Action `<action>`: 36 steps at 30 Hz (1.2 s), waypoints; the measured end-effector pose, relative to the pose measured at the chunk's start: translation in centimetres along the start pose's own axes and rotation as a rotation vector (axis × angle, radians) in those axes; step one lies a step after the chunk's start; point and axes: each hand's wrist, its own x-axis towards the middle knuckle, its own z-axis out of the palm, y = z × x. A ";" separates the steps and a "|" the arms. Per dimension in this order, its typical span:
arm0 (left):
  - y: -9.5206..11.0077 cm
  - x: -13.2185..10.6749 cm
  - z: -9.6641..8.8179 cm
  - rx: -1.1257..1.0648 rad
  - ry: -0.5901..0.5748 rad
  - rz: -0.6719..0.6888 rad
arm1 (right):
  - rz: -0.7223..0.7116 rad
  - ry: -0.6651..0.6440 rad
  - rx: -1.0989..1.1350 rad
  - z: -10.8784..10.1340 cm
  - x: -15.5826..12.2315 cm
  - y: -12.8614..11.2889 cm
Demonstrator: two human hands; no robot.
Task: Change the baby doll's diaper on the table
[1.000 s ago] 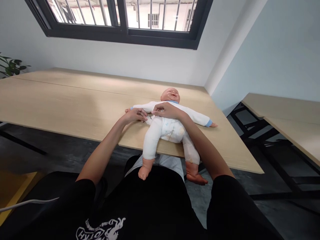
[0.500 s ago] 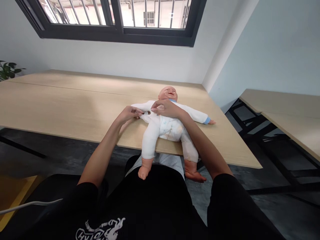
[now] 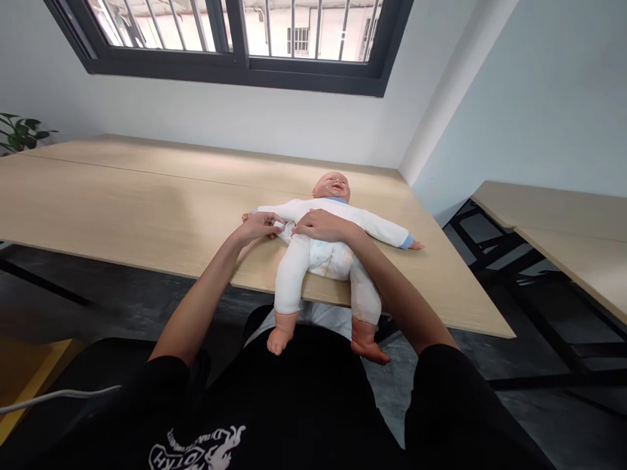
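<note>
A baby doll (image 3: pixel 292 274) in a white top with blue trim lies on its back, its lower legs over the table's front edge. Around its hips is a white diaper (image 3: pixel 330 258) with faint prints and stains. At the doll's waist, on the left of the view, my left hand (image 3: pixel 259 226) is closed in a pinch at the diaper's loose side flap. My right hand (image 3: pixel 327 225) lies across the belly, fingers bent down and closed at that same flap. Its fingertips are partly hidden, and the doll's top is bunched under it.
The wooden table (image 3: pixel 166 202) runs along the wall below a barred window (image 3: pixel 235 68). A second table (image 3: pixel 563 215) with black legs stands at the right. At the far left are a potted plant (image 3: pixel 22 134) and, lower down, a black chair (image 3: pixel 83 378) with a white cable.
Both hands have shifted slightly at the waist, the right one lower and flatter over the belly. The doll's legs have moved a little to the left, and the view has tilted slightly.
</note>
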 end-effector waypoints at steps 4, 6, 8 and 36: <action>0.4 0.0 0.3 -0.077 -0.051 -0.041 | 0.015 -0.001 -0.093 -0.2 0.0 0.3; 0.6 0.1 0.3 -0.140 -0.074 -0.094 | 0.012 0.024 -0.103 -0.7 -0.3 0.4; 0.8 0.2 0.0 -0.224 -0.104 -0.144 | 0.013 0.041 -0.093 -1.4 -0.7 0.5; 1.9 1.0 3.1 -0.687 -0.025 -0.229 | -0.036 0.268 0.141 0.8 0.7 1.9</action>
